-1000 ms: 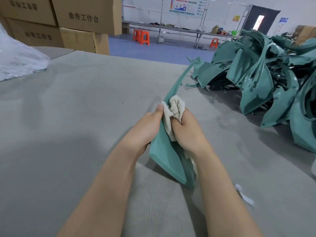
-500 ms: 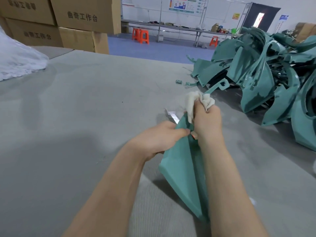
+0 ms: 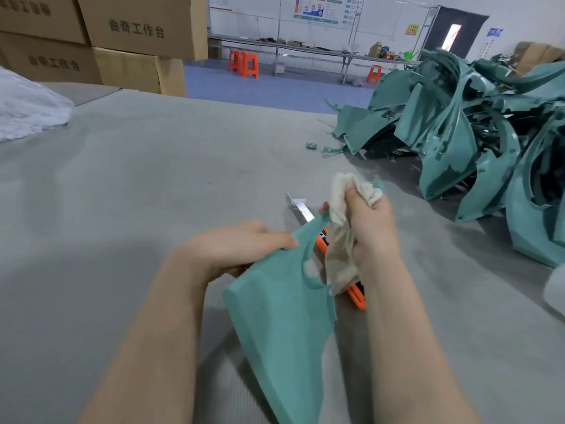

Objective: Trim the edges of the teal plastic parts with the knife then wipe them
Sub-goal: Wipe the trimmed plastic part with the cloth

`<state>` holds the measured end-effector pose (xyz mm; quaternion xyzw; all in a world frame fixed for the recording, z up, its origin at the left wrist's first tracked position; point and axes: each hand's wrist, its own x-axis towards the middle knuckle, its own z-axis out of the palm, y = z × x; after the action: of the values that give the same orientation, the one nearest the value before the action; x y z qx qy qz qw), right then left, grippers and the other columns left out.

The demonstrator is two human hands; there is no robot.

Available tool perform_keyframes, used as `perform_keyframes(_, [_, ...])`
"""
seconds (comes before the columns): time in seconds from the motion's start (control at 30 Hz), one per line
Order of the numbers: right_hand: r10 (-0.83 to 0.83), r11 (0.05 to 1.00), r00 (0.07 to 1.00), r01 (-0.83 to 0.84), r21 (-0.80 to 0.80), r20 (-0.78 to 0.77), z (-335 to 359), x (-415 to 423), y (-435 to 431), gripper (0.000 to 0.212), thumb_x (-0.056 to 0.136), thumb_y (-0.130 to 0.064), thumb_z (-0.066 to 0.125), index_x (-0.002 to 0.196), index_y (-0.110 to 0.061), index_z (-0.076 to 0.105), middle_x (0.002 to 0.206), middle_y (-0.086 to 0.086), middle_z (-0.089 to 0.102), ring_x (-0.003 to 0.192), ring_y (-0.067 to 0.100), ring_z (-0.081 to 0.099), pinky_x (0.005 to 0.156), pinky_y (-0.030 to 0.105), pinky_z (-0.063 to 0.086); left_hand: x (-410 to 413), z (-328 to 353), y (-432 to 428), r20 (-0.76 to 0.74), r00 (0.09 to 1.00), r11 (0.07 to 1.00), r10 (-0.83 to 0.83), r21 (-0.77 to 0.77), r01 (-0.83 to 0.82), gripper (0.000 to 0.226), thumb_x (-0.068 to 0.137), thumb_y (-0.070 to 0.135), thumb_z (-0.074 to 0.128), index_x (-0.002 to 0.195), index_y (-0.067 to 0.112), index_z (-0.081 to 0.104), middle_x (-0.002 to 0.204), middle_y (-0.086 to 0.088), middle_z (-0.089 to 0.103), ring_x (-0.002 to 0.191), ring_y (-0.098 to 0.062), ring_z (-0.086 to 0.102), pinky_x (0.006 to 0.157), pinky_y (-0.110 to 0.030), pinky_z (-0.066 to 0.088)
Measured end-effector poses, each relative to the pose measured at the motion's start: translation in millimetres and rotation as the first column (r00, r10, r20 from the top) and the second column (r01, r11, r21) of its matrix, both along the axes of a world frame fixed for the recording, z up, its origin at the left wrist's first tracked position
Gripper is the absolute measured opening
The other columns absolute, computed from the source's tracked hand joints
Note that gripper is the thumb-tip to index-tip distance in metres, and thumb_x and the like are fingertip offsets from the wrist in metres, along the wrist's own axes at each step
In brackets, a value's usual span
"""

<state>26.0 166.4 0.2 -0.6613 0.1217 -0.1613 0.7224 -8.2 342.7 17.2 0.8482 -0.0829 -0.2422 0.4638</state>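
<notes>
- The teal part [image 3: 275, 325] is held tilted above the grey mat [image 3: 153, 179]. Its broad end is nearest the person and its narrow arm points away.
- The left hand [image 3: 232, 249] grips the part's left upper edge, with the fingers curled over the rim. I judge this the anchor for the wiping, and it should brace firmly so the thin plastic does not flex.
- The right hand [image 3: 371, 221] is closed in a fist round the crumpled cloth [image 3: 341, 252], which wraps the part's narrow arm near its far tip.
- The step in hand looks like wiping. It is best done by drawing the cloth along the arm and off the tip, folded over both faces so the trimmed edge meets cloth rather than skin.
- The knife [image 3: 357, 296] lies on the mat directly beneath the part. Its orange handle points towards the person and its bare blade juts out beyond the part's left edge. Lowering the part or either hand there risks touching the blade.
- Left of the part the mat offers broad open room for turning or setting it down.
- To the right and beyond, the pile of teal parts [image 3: 458, 123] crowds in with jutting edges, and a small offcut [image 3: 311, 145] lies just short of it.
- Far left of the part are a plastic bag [image 3: 27, 108] and cardboard boxes [image 3: 134, 35].
</notes>
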Motion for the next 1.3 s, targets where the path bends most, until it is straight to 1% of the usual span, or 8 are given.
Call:
perform_keyframes(0.13, [0.064,0.982,0.989,-0.039,-0.185,0.131,-4,-2,22,0.023,0.099,-0.025,0.052,0.079,-0.016,0.057,0.072,0.005,0.066,0.067,0.021,0.065,0.06,0.036,0.053,10,-15,-11,0.13,0.991,0.987,0.03,-0.163,-0.008,0.035,0.089,0.052,0.056,0.094,0.019,0.066,0.088,0.001,0.075,0.084,-0.014,0.071,0.079,-0.028,0.056])
perform_keyframes(0.3, [-0.053,0.884,0.971,0.154,-0.441,0.232,-6,-4,18,0.038,0.1,-0.039,0.045,0.065,-0.025,0.046,0.062,-0.009,0.05,0.056,0.006,0.046,0.053,0.022,0.034,7,-16,-21,0.06,0.998,0.893,-0.023,-0.447,0.047,0.027,0.101,0.022,0.044,0.078,0.01,0.052,0.051,0.006,0.056,0.046,-0.011,0.058,0.049,-0.02,0.047])
perform_keyframes(0.43, [-0.205,0.93,0.954,0.26,-0.26,0.219,-11,1,17,0.038,0.1,-0.038,0.045,0.065,-0.026,0.045,0.06,-0.012,0.05,0.051,-0.001,0.047,0.051,0.017,0.037,3,-12,-27,0.061,0.997,0.893,-0.046,-0.444,0.068,0.029,0.102,0.023,0.042,0.078,0.008,0.049,0.048,0.006,0.054,0.043,-0.009,0.055,0.045,-0.016,0.044])
perform_keyframes(0.63, [-0.24,0.971,0.971,0.24,0.019,-0.006,-17,12,10,0.039,0.1,-0.035,0.044,0.07,-0.013,0.056,0.087,0.019,0.069,0.085,0.037,0.067,0.08,0.05,0.054,2,-13,-33,0.045,0.999,0.932,-0.005,-0.362,0.021,0.035,0.104,0.02,0.035,0.076,0.006,0.049,0.045,0.004,0.056,0.043,-0.01,0.06,0.044,-0.016,0.045])
perform_keyframes(0.83, [-0.322,0.906,0.944,0.33,-0.267,0.073,-21,16,1,0.052,0.102,-0.04,0.038,0.055,-0.019,0.045,0.056,-0.002,0.048,0.058,0.021,0.048,0.055,0.032,0.037,3,-10,-21,-0.009,1.0,0.941,0.028,-0.337,-0.03,0.034,0.104,0.02,0.036,0.077,0.006,0.049,0.044,0.002,0.055,0.04,-0.012,0.057,0.042,-0.017,0.043])
perform_keyframes(0.97, [-0.454,0.88,0.887,0.461,0.118,-0.079,-21,14,-23,0.039,0.1,-0.042,0.04,0.075,-0.017,0.057,0.072,0.005,0.065,0.052,0.018,0.065,0.046,0.023,0.048,4,-5,-5,-0.036,0.997,0.936,0.073,-0.341,-0.081,0.033,0.104,0.021,0.038,0.078,0.005,0.051,0.045,0.0,0.055,0.039,-0.013,0.056,0.04,-0.017,0.043])
perform_keyframes(1.07, [-0.32,0.902,0.945,0.326,0.284,-0.07,-18,10,-28,0.034,0.097,-0.052,0.043,0.08,-0.027,0.058,0.083,-0.004,0.069,0.078,0.017,0.068,0.073,0.037,0.057,7,-5,-3,-0.022,0.993,0.932,0.119,-0.343,-0.12,0.033,0.104,0.021,0.037,0.078,0.005,0.052,0.045,0.0,0.056,0.041,-0.014,0.058,0.041,-0.017,0.043])
perform_keyframes(1.3, [0.063,0.96,0.994,-0.036,-0.276,0.087,-18,6,16,0.009,0.095,-0.021,0.057,0.101,-0.015,0.058,0.088,0.004,0.066,0.08,0.019,0.062,0.078,0.038,0.051,6,-9,-5,0.033,0.997,0.969,0.069,-0.241,-0.059,0.035,0.104,0.021,0.036,0.077,0.006,0.051,0.046,0.001,0.058,0.044,-0.014,0.061,0.044,-0.017,0.044])
